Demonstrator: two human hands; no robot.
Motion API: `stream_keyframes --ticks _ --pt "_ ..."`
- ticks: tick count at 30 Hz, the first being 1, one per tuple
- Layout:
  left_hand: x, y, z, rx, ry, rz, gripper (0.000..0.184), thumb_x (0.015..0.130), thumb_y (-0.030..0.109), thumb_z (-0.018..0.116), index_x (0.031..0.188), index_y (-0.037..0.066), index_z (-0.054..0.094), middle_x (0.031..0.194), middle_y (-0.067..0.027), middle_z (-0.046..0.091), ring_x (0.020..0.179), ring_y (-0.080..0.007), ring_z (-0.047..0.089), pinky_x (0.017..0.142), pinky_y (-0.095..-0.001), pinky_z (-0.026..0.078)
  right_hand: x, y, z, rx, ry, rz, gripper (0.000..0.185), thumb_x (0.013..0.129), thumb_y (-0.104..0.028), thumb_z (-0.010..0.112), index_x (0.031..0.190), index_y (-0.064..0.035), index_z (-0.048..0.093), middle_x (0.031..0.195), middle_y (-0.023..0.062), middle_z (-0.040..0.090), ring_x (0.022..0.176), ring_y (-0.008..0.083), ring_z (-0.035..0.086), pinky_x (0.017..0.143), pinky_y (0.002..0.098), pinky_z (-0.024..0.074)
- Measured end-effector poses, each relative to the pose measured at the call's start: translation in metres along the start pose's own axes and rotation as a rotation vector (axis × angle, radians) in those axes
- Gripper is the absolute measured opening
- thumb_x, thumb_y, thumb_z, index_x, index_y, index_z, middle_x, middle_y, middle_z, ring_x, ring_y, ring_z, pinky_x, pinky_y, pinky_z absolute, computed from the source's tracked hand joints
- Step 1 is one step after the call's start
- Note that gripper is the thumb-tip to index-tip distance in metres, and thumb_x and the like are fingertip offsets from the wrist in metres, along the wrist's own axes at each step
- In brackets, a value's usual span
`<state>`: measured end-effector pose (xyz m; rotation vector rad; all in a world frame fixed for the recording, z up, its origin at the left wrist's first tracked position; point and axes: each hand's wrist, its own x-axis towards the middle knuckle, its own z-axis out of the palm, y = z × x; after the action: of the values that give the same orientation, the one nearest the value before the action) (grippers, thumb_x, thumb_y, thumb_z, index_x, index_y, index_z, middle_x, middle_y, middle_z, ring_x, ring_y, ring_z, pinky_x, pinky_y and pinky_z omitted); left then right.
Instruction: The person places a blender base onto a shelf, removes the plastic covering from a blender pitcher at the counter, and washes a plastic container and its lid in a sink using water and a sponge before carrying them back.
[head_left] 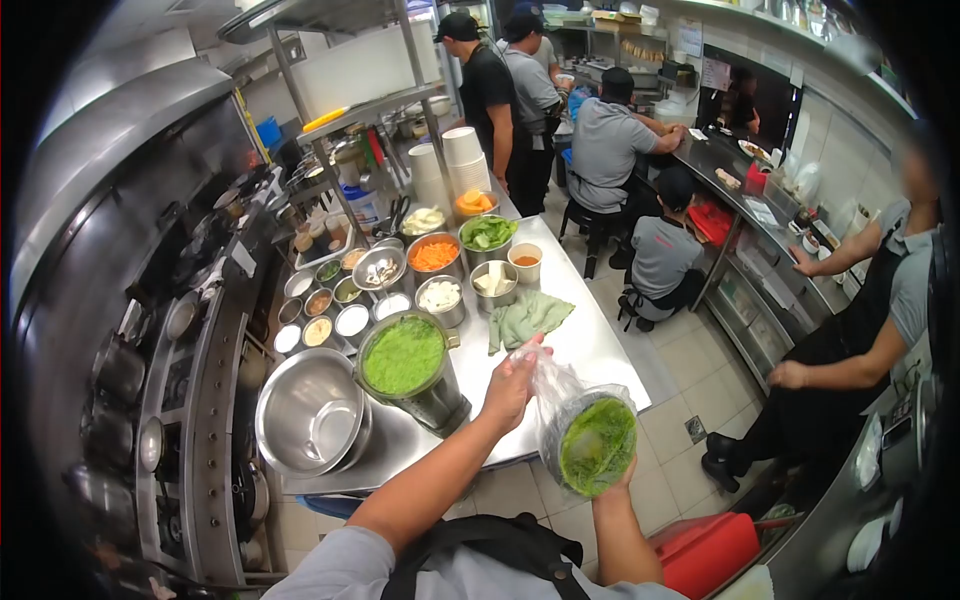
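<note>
The left forearm (pixel 440 478) reaches diagonally forward, crossing on the near side of the blender jar (pixel 440 400), its wrist nearly straight. The left hand (pixel 510 388) is just right of that jar — fingers gathered toward the thumb in a closed grip. Farther right of the jar and nearer the body, the right forearm (pixel 620 535) rises steeply; its hand (pixel 622 478) is raised, fingers mostly hidden.

Bright light washed the shiny stainless-steel table (pixel 592 350) to near-white glare right of centre, while the dark grey metal cooking range (pixel 205 460) looked dimmer at left — fisheye distortion curved the sides, and black vignetting swallowed the corners.
</note>
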<state>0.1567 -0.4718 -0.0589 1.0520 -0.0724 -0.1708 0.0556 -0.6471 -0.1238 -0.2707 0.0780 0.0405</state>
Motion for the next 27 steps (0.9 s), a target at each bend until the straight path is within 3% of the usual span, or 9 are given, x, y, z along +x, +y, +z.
stream_keyframes --ticks 5,7,8,13,15,19,21,24,27 --pt "-0.019 -0.024 -0.002 0.236 0.192 -0.028 0.046 0.096 0.033 0.056 0.13 0.002 0.052 0.094 -0.0043 0.062 0.079 -0.0097 0.055 0.068 -0.0262 0.047 -0.003 -0.003 0.005 0.061 0.114 -0.17 0.047 0.096 -0.036 0.039 0.127 -0.0041 0.054 0.122 0.0143 0.059 0.108 0.0316 0.059 0.092 0.0461 0.0502" --pt "-0.028 -0.023 -0.006 0.461 0.297 -0.395 0.054 0.087 0.047 0.066 0.114 0.001 0.057 0.08 -0.0035 0.056 0.067 -0.0108 0.052 0.049 -0.0294 0.043 0.001 -0.008 -0.002 0.052 0.128 -0.185 0.047 0.096 -0.037 0.039 0.127 -0.0043 0.054 0.123 0.0134 0.058 0.109 0.031 0.058 0.093 0.0459 0.0493" --pt "-0.028 -0.03 -0.015 0.496 0.225 -0.388 0.066 0.08 0.061 0.066 0.105 0.001 0.055 0.077 -0.0054 0.053 0.061 -0.0137 0.051 0.039 -0.0316 0.037 0.003 -0.01 -0.003 0.042 0.138 -0.195 0.048 0.096 -0.038 0.039 0.127 -0.0046 0.054 0.124 0.0125 0.057 0.11 0.0303 0.057 0.094 0.0456 0.0483" --pt "-0.028 -0.021 -0.022 0.472 0.222 -0.62 0.082 0.082 0.073 0.052 0.111 -0.004 0.052 0.092 -0.0142 0.055 0.074 -0.0225 0.057 0.042 -0.0332 0.044 -0.001 -0.016 0.013 0.105 0.14 -0.165 0.048 0.096 -0.039 0.039 0.128 -0.0056 0.054 0.124 0.012 0.058 0.112 0.0299 0.056 0.094 0.0445 0.0482" --pt "-0.034 -0.017 -0.022 0.148 0.279 -0.53 0.083 0.087 0.07 0.044 0.113 -0.008 0.05 0.101 -0.0176 0.057 0.089 -0.0294 0.061 0.056 -0.0419 0.055 -0.001 -0.016 0.009 0.108 0.126 -0.166 0.049 0.096 -0.04 0.038 0.128 -0.0059 0.054 0.125 0.0119 0.058 0.112 0.0298 0.056 0.094 0.0445 0.0482" --pt "-0.025 -0.038 -0.042 -0.142 0.449 -0.493 0.08 0.092 0.066 0.035 0.114 -0.009 0.05 0.105 -0.0184 0.058 0.097 -0.0337 0.061 0.077 -0.0544 0.055 0.002 -0.012 0.001 0.136 0.1 -0.177 0.05 0.096 -0.041 0.038 0.128 -0.0062 0.054 0.126 0.0119 0.056 0.114 0.0296 0.055 0.095 0.0453 0.0473" --pt "-0.027 -0.035 -0.038 -0.095 0.342 -0.57 0.085 0.094 0.064 0.023 0.119 -0.013 0.048 0.116 -0.0223 0.056 0.103 -0.0361 0.058 0.08 -0.0558 0.049 0.002 -0.011 0.003 0.144 0.089 -0.172 0.05 0.096 -0.041 0.038 0.128 -0.0062 0.054 0.127 0.0119 0.056 0.114 0.0294 0.055 0.096 0.0453 0.0472" --pt "-0.036 -0.018 -0.031 0.022 0.245 -0.721 0.079 0.095 0.058 0.023 0.122 -0.012 0.048 0.123 -0.0205 0.054 0.097 -0.0352 0.06 0.077 -0.0524 0.05 0.002 -0.011 0.012 0.144 0.106 -0.167 0.05 0.096 -0.04 0.038 0.129 -0.006 0.053 0.127 0.0123 0.056 0.114 0.0294 0.055 0.095 0.045 0.0475" --pt "-0.032 -0.026 -0.042 -0.024 -0.013 -0.59 0.061 0.092 0.044 0.027 0.125 -0.003 0.05 0.126 -0.0153 0.052 0.087 -0.0322 0.062 0.073 -0.046 0.053 0.006 -0.01 0.01 0.175 0.099 -0.177 0.05 0.096 -0.04 0.037 0.13 -0.0063 0.052 0.128 0.0127 0.055 0.115 0.03 0.055 0.096 0.0463 0.047"
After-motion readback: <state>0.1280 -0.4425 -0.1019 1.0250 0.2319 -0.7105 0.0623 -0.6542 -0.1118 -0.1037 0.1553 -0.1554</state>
